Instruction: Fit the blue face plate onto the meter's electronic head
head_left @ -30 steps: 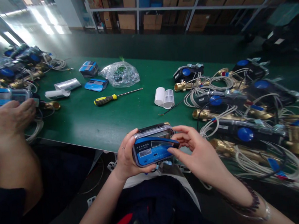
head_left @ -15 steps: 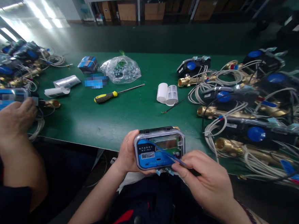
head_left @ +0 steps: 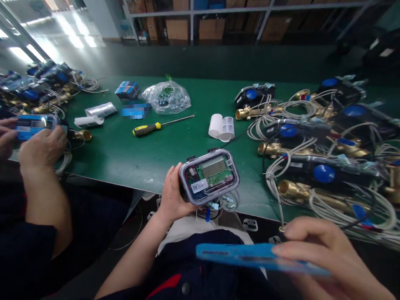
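Note:
My left hand (head_left: pixel 173 198) grips the left side of a clear-lidded meter box (head_left: pixel 210 176) at the table's front edge. A display and a green circuit board show inside it. Small tied parts and thin wires hang below the box. At the lower right, my right hand (head_left: pixel 325 255) pinches a thin blue plate (head_left: pixel 241 256), seen nearly edge-on and slightly blurred, apart from the box.
On the green table (head_left: pixel 172 147) lie a yellow-black screwdriver (head_left: pixel 147 129), white label rolls (head_left: pixel 221 127) and a plastic bag of parts (head_left: pixel 167 98). Brass-piped meters with coiled cables (head_left: pixel 325 173) crowd the right. A co-worker's hands (head_left: pixel 42 149) hold another meter at left.
The blue plate has come off the box's face and moved down and right in my right hand, showing the circuit board. The box is tilted and higher in view.

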A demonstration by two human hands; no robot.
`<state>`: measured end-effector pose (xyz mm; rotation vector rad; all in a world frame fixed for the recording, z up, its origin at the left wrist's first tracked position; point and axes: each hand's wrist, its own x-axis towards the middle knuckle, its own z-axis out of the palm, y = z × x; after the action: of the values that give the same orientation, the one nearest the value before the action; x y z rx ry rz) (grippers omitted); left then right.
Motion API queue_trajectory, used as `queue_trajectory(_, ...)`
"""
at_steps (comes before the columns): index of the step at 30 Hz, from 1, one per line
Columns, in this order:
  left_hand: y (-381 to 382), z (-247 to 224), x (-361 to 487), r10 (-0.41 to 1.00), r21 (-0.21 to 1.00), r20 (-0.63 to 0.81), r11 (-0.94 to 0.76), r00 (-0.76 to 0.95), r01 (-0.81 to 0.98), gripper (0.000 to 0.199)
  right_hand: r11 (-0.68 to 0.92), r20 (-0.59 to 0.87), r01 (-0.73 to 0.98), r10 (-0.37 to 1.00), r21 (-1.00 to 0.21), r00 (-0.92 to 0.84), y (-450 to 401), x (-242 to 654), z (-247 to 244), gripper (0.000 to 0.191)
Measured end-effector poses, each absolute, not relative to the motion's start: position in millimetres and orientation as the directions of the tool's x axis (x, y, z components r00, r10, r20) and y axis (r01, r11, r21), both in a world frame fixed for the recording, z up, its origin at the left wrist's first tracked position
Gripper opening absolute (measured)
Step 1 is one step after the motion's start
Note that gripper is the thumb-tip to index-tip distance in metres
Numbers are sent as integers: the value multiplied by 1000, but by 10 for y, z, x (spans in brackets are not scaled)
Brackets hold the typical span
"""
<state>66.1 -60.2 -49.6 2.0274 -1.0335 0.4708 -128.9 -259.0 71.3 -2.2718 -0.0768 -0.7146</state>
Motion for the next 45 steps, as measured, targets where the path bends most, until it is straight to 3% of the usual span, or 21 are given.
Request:
queue_trajectory(3, -600, -387, 667, -561, 480, 577, -354, 593, -802, 102, -587, 477, 117, -507, -801, 718, -2648, -1141, 544, 14)
queue_trajectory(6, -614, -258, 622, -598, 477, 515, -394, 613, -786, 99, -454, 377, 78, -619, -888, 689, -2628, -887, 371, 42)
queue_trajectory(10, -637, -126, 400, -551, 580, 417, -451, 723, -678, 94, -529, 391, 76, -517, -845, 761, -2512, -514, 222, 54)
queue_trajectory(13, -661, -49, 238, -465, 596, 473, -457, 749, -660, 81, -631, 475, 96, -466, -770, 746, -2416, -354, 172, 46)
queue_trajectory(16, -684, 57, 193, -332, 471, 635, -551, 698, -690, 49, -647, 507, 98, -484, -756, 713, -2366, -320, 138, 36)
queue_trajectory(20, -674, 235, 259, -395, 291, 694, -612, 602, -736, 22, -574, 446, 106, -494, -812, 746, -2380, -349, 83, 42)
queue_trajectory(26, -662, 391, 346, -514, 104, 720, -583, 466, -805, 18, -548, 418, 95, -503, -831, 756, -2399, -366, 37, 44)
queue_trajectory(32, -707, 383, 364, -506, 57, 748, -596, 429, -801, 16, -579, 466, 114, -506, -807, 726, -2323, -435, 188, 35)
queue_trajectory(38, -703, 241, 334, -441, 144, 744, -628, 502, -765, 27, -715, 505, 97, -384, -692, 773, -2101, -422, 300, 26)
queue_trajectory(45, -710, 83, 317, -418, 318, 690, -559, 591, -766, 47, -805, 577, 68, -361, -590, 732, -1918, -405, 231, 27)
